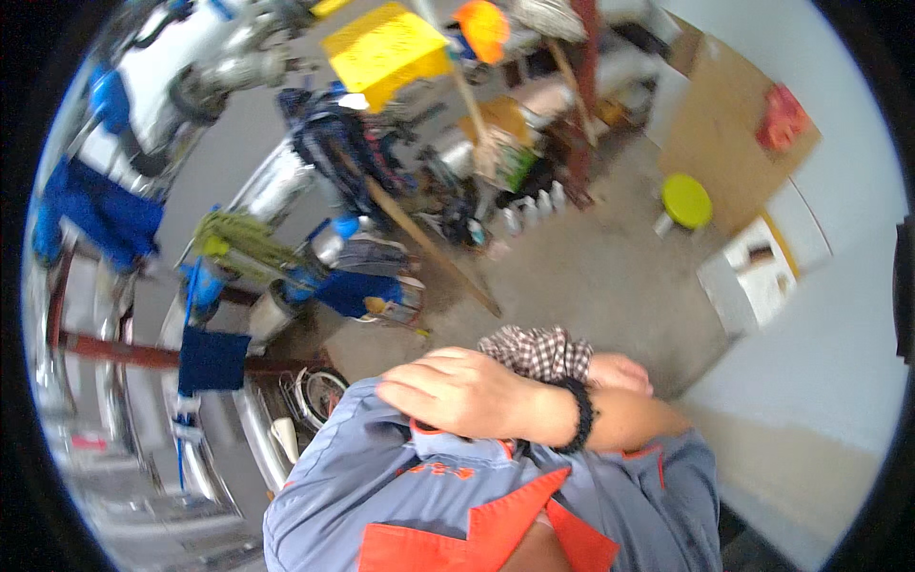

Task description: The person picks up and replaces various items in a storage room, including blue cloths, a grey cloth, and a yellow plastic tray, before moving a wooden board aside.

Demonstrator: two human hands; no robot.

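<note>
My arms are crossed before my chest, over a grey shirt [343, 472] with orange trim. My right hand [454, 393], with a black scrunchie-like band [577, 415] at its wrist, lies over the sleeve of my left arm. Its fingers are close together, and whether they pinch the cloth is not clear. Under the right forearm runs my left forearm in a brown-and-white checked sleeve [536, 350]. My left hand [620, 373] shows beyond the cuff, beside the right forearm. Its fingers are mostly hidden, and no object shows in it.
A wooden pole [429, 247] slants down to the concrete floor [572, 279]. Ahead are a yellow box [386, 50], several white bottles [543, 204] and a lime-green stool [686, 200]. Pipes with blue cloths [107, 207] stand at left, a bicycle wheel [322, 397] nearby. A cardboard sheet [729, 129] leans right.
</note>
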